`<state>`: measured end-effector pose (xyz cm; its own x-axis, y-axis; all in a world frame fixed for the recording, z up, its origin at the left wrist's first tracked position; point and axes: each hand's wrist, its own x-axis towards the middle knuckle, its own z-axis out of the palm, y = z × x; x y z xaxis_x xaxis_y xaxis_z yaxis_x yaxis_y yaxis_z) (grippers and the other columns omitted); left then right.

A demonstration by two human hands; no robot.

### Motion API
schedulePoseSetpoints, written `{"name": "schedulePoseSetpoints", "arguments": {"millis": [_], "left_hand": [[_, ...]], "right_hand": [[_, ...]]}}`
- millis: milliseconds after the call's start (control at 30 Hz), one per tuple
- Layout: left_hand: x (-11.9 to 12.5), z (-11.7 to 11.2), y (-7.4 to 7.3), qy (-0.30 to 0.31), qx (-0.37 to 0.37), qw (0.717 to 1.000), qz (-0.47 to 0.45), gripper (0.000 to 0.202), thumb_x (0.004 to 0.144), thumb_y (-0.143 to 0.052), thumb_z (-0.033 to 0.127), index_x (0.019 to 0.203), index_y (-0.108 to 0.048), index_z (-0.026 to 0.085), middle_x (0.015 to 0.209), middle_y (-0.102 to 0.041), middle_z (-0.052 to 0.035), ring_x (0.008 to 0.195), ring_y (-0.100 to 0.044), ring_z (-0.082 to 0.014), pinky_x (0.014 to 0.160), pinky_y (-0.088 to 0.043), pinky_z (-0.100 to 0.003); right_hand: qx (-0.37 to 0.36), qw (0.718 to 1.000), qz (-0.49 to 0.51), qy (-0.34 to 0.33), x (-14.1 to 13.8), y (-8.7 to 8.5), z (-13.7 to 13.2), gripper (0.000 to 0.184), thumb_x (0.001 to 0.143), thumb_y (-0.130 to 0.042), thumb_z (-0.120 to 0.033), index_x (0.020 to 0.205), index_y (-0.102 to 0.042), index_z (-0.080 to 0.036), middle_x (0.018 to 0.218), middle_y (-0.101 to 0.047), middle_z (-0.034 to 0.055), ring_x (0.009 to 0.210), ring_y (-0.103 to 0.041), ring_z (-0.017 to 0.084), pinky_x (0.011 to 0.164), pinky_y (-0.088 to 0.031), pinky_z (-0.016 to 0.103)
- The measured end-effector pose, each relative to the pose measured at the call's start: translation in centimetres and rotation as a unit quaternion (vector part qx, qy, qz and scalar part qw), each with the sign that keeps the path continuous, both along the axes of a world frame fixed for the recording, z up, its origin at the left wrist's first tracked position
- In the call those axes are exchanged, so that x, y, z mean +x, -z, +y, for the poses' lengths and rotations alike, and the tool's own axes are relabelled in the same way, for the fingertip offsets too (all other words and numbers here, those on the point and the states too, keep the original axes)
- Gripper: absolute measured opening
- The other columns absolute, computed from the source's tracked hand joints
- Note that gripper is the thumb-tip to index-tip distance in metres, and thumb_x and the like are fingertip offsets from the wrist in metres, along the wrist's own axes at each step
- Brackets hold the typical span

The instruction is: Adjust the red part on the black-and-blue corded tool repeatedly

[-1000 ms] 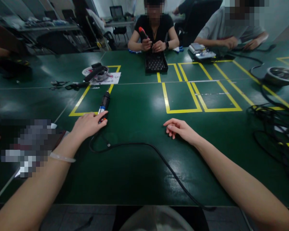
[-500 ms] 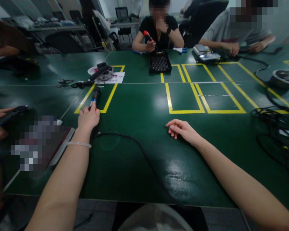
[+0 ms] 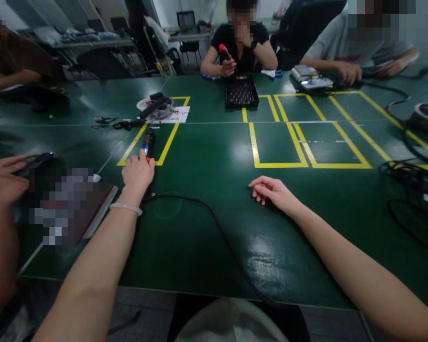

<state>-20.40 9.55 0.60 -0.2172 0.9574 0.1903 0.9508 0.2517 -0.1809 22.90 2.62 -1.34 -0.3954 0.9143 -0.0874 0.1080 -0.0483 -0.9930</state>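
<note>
My left hand (image 3: 138,172) lies over the rear part of a black, rod-shaped hand tool (image 3: 149,137). The tool has a blue band and an orange-red part, and its exact kind cannot be made out. One finger stretches along it while the others curl over it, partly hidden. From under my left wrist a black cord (image 3: 214,216) runs across the green table (image 3: 199,256) towards its front edge. My right hand (image 3: 269,189) rests on the tabletop with loosely bent fingers, partly apart, holding nothing. Yellow tape outlines (image 3: 281,165) lie beyond it.
A flat object with a blurred cover (image 3: 92,216) lies left of my left forearm, near another person's hand (image 3: 7,171). Beyond are a reel-like bundle (image 3: 157,105) and a black tray (image 3: 241,92) before a person holding a red-ended tool (image 3: 224,53). Tangled black cables (image 3: 410,190) lie right.
The whole view has shifted slightly, so things sit a little farther right. My left hand stays on the tool and my right hand keeps its pose. The neighbour's hand at left reaches further in.
</note>
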Motion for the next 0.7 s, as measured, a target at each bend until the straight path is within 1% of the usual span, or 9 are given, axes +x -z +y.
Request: {"name": "schedulePoseSetpoints", "arguments": {"millis": [100,200,333,467,533,600,700], "left_hand": [[1.2,-0.6,-0.1,0.004,0.002,1.0,-0.014,0.065,0.1,-0.018,0.047,0.15,-0.034,0.007,0.121,-0.056,-0.0259,0.107,-0.054,-0.0391,0.079,-0.045,-0.044],[3.1,-1.8,-0.4,0.019,-0.004,0.999,-0.029,0.065,0.1,-0.018,0.047,0.148,-0.037,0.008,0.117,-0.058,-0.0256,0.105,-0.055,-0.0393,0.077,-0.046,-0.044],[6.7,-4.2,-1.0,0.046,-0.026,0.998,-0.045,0.063,0.1,-0.019,0.047,0.148,-0.039,0.009,0.114,-0.059,-0.0239,0.101,-0.057,-0.0366,0.076,-0.047,-0.042],[11.1,-6.9,-1.4,0.102,-0.037,0.993,-0.038,0.061,0.101,-0.022,0.047,0.15,-0.035,0.013,0.111,-0.06,-0.02,0.097,-0.059,-0.0327,0.071,-0.047,-0.037],[13.3,-8.0,-1.5,0.132,-0.046,0.99,-0.03,0.06,0.102,-0.025,0.046,0.15,-0.035,0.012,0.11,-0.06,-0.0189,0.095,-0.059,-0.0308,0.07,-0.047,-0.035],[15.6,-8.8,-1.5,0.159,-0.053,0.986,-0.024,0.059,0.102,-0.027,0.046,0.15,-0.036,0.011,0.109,-0.06,-0.0184,0.095,-0.059,-0.0291,0.07,-0.047,-0.033],[18.7,-9.5,-1.6,0.192,-0.06,0.979,-0.027,0.059,0.102,-0.031,0.044,0.15,-0.035,0.01,0.108,-0.06,-0.0178,0.096,-0.059,-0.0271,0.072,-0.047,-0.032]], "right_hand": [[0.004,1.0,-0.001,0.009,-0.3,0.0,-0.1,0.03,0.09,-0.061,-0.044,0.099,-0.065,-0.015,0.074,-0.064,0.0027,0.059,-0.058,0.011,0.048,-0.046,0.022],[0.007,1.0,0.002,0.015,-0.7,-0.1,-0.2,0.03,0.091,-0.06,-0.044,0.098,-0.064,-0.015,0.073,-0.063,0.0023,0.057,-0.058,0.011,0.048,-0.046,0.022],[0.011,1.0,0.002,0.012,-1.2,-0.2,-0.3,0.032,0.09,-0.06,-0.046,0.096,-0.065,-0.016,0.071,-0.063,0.0022,0.056,-0.058,0.011,0.047,-0.046,0.023],[0.027,0.999,-0.015,0.012,-1.4,-0.2,-0.4,0.033,0.09,-0.059,-0.047,0.096,-0.065,-0.016,0.072,-0.062,0.0027,0.058,-0.057,0.012,0.046,-0.045,0.022],[0.047,0.998,-0.034,0.02,-1.5,-0.3,-0.5,0.032,0.091,-0.057,-0.046,0.095,-0.066,-0.016,0.072,-0.062,0.0027,0.057,-0.055,0.012,0.046,-0.043,0.022],[0.083,0.994,-0.066,0.028,-1.7,-0.4,-0.7,0.029,0.093,-0.055,-0.043,0.094,-0.067,-0.017,0.074,-0.063,0.0033,0.059,-0.055,0.013,0.048,-0.044,0.024],[0.16,0.98,-0.116,0.025,-2.1,-0.7,-1.1,0.022,0.094,-0.054,-0.036,0.098,-0.067,-0.018,0.084,-0.066,0.0053,0.073,-0.061,0.017,0.061,-0.048,0.028]]}}
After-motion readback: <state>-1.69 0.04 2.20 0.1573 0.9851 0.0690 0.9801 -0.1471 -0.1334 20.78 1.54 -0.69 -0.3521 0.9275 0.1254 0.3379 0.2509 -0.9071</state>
